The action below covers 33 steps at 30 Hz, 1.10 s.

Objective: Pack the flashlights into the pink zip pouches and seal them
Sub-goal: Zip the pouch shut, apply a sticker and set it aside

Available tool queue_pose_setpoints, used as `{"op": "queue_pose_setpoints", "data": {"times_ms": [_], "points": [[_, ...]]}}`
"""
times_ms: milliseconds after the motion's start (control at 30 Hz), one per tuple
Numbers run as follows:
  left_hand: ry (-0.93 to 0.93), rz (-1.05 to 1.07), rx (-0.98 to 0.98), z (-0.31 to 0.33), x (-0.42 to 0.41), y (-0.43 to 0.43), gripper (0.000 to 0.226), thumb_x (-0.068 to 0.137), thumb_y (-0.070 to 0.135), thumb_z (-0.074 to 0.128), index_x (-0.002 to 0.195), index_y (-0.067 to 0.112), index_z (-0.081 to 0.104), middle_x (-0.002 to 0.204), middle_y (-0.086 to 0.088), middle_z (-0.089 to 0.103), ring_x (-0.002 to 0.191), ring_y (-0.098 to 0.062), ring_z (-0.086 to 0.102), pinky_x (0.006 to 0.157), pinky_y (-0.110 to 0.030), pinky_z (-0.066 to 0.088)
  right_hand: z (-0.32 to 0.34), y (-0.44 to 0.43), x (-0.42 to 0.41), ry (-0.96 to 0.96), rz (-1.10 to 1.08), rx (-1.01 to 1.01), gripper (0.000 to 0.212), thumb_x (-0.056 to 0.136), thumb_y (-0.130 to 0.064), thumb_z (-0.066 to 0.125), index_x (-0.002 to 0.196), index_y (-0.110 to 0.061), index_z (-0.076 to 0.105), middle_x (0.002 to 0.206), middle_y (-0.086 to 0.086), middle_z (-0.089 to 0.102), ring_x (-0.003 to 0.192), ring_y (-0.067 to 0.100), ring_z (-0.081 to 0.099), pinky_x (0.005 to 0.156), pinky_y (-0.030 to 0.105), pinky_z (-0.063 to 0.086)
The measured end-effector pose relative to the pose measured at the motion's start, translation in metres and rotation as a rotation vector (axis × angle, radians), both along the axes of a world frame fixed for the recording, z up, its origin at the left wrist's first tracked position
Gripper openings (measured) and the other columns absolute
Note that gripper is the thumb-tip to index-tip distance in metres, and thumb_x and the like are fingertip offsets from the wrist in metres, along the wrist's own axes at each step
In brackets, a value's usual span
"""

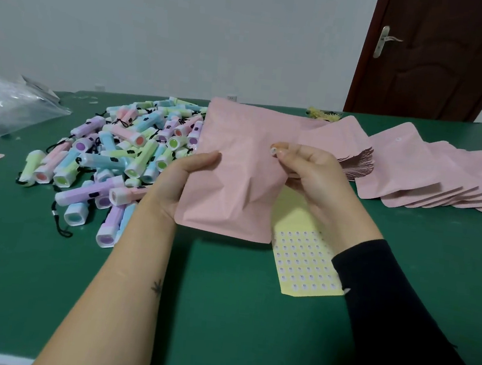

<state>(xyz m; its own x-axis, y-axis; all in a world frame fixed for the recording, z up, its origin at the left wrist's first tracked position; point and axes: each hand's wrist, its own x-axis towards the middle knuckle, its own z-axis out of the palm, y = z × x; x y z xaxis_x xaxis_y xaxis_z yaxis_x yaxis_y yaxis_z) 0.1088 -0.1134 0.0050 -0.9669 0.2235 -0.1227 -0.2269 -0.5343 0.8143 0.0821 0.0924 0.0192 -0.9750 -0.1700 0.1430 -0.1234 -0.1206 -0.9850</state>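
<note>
The sticker sheet hides partly behind the pouch (tiny prints unreadable); the plastic bag is cut off left.

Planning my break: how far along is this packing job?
Done: no sealed pouch clearly visible; the fanned row of pink pouches looks flat. In hand: left hand holds a creased pink zip pouch, right hand pinches a small round sticker at it. Left: the large pile of pastel plastic flashlights.

Left hand grips with curled fingers; right hand pinches, forearms extended.
</note>
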Motion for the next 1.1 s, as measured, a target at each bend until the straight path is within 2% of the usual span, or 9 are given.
{"op": "queue_pose_setpoints", "data": {"times_ms": [167, 267, 333, 467, 567, 700, 833, 933, 1100], "points": [[0.05, -0.04, 0.042, -0.005, -0.0023, -0.0004, 0.03, 0.089, 0.017, 0.052, 0.102, 0.006, 0.077, 0.106, -0.012, 0.073, 0.093, -0.029, 0.072, 0.08, -0.042, 0.059, 0.0003, 0.0023, 0.0013, 0.105, -0.038, 0.135, 0.019, 0.093, -0.007, 0.061, 0.085, -0.02, 0.072, 0.073, -0.016, 0.07, 0.062, -0.007, 0.06, 0.06, 0.011, 0.048], [0.054, -0.055, 0.061, -0.0061, -0.0028, 0.0004, 0.032, 0.09, 0.02, 0.051, 0.103, 0.008, 0.077, 0.107, -0.011, 0.073, 0.093, -0.029, 0.071, 0.082, -0.042, 0.058, -0.0001, 0.0, 0.0011, 0.153, -0.081, 0.198, 0.021, 0.091, -0.009, 0.064, 0.082, -0.027, 0.072, 0.101, -0.005, 0.067, 0.103, 0.007, 0.061, 0.09, 0.028, 0.051], [0.055, -0.042, 0.06, -0.0066, -0.003, 0.0012, 0.031, 0.09, 0.021, 0.052, 0.104, 0.008, 0.077, 0.107, -0.011, 0.072, 0.094, -0.029, 0.071, 0.085, -0.043, 0.057, -0.0001, -0.0004, 0.0014, 0.193, -0.128, 0.259, 0.023, 0.091, -0.011, 0.065, 0.081, -0.031, 0.07, 0.12, -0.008, 0.057, 0.132, 0.013, 0.045, 0.107, 0.034, 0.04], [0.055, 0.003, 0.057, -0.0067, -0.004, 0.004, 0.028, 0.088, 0.02, 0.055, 0.101, 0.009, 0.078, 0.108, -0.012, 0.072, 0.094, -0.03, 0.07, 0.091, -0.044, 0.055, 0.0034, 0.0006, 0.0037, 0.268, -0.175, 0.375, 0.02, 0.092, -0.013, 0.064, 0.085, -0.031, 0.069, 0.147, -0.001, 0.041, 0.141, 0.003, 0.029, 0.086, 0.009, 0.026], [0.044, 0.021, 0.059, -0.007, -0.0049, 0.0054, 0.028, 0.086, 0.02, 0.057, 0.101, 0.009, 0.077, 0.11, -0.012, 0.07, 0.094, -0.031, 0.069, 0.092, -0.045, 0.054, 0.0033, -0.0013, 0.0045, 0.273, -0.169, 0.414, 0.018, 0.092, -0.012, 0.063, 0.086, -0.028, 0.069, 0.149, 0.0, 0.038, 0.144, 0.005, 0.024, 0.081, 0.007, 0.026], [0.048, 0.016, 0.065, -0.0066, -0.0053, 0.0055, 0.028, 0.087, 0.021, 0.055, 0.099, 0.008, 0.078, 0.105, -0.012, 0.072, 0.089, -0.03, 0.071, 0.081, -0.042, 0.059, 0.0009, -0.0033, 0.0059, 0.293, -0.186, 0.405, 0.016, 0.091, -0.013, 0.065, 0.087, -0.027, 0.07, 0.143, -0.004, 0.04, 0.145, 0.007, 0.02, 0.099, 0.02, 0.036], [0.055, 0.006, 0.061, -0.0078, -0.006, 0.0062, 0.029, 0.087, 0.02, 0.055, 0.096, 0.007, 0.079, 0.102, -0.012, 0.073, 0.087, -0.028, 0.072, 0.077, -0.04, 0.06, 0.0013, -0.0054, 0.0076, 0.339, -0.232, 0.419, 0.013, 0.088, -0.012, 0.068, 0.091, -0.024, 0.073, 0.155, 0.004, 0.03, 0.145, 0.012, 0.021, 0.079, -0.011, 0.022], [0.051, 0.002, 0.063, -0.0084, -0.0065, 0.0066, 0.029, 0.086, 0.02, 0.055, 0.094, 0.007, 0.079, 0.1, -0.012, 0.074, 0.087, -0.028, 0.072, 0.077, -0.04, 0.06, 0.0008, -0.0058, 0.0089, 0.344, -0.246, 0.412, 0.014, 0.086, -0.01, 0.071, 0.089, -0.024, 0.072, 0.156, 0.005, 0.029, 0.144, 0.014, 0.023, 0.07, -0.014, 0.019], [0.042, 0.006, 0.071, -0.0103, -0.0083, 0.0067, 0.028, 0.087, 0.019, 0.056, 0.1, 0.005, 0.078, 0.105, -0.013, 0.072, 0.092, -0.029, 0.071, 0.084, -0.042, 0.058, -0.0007, -0.0065, 0.0069, 0.335, -0.255, 0.416, 0.013, 0.085, -0.012, 0.072, 0.088, -0.024, 0.073, 0.154, 0.003, 0.033, 0.144, 0.01, 0.024, 0.077, -0.011, 0.024]]}}
